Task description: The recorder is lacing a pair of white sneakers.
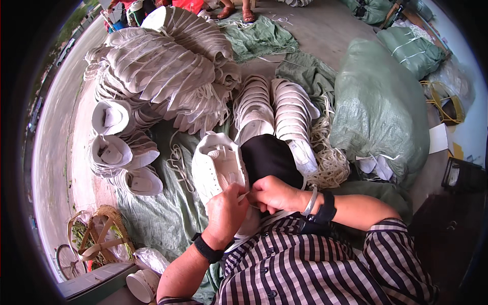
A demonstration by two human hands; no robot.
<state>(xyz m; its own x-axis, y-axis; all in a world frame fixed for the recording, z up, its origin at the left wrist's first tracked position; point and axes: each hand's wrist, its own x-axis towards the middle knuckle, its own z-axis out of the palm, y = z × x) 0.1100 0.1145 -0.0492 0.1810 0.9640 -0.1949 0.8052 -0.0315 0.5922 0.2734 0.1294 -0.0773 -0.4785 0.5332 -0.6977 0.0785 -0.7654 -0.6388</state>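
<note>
A white shoe upper (206, 170) lies in front of me, its lace holes and open tongue area facing up. At its near end my left hand (227, 209) is closed, with fingertips pinched together. My right hand (274, 194) meets it there, also pinching. Between the fingertips shows a short piece of thin white shoelace (245, 196); most of it is hidden by the fingers. Just beyond my right hand is a rounded black shape (272, 158). A tangled bunch of off-white laces (328, 168) lies to the right, apart from both hands.
Nested rows of white shoe uppers (253, 104) lie ahead, beside a big heap of uppers (157, 66). Shorter stacks (109, 118) stand left on green sheeting (168, 221). A bulky green sack (378, 112) stands right. A woven basket (104, 231) sits lower left. Another person's feet (248, 15) show far off.
</note>
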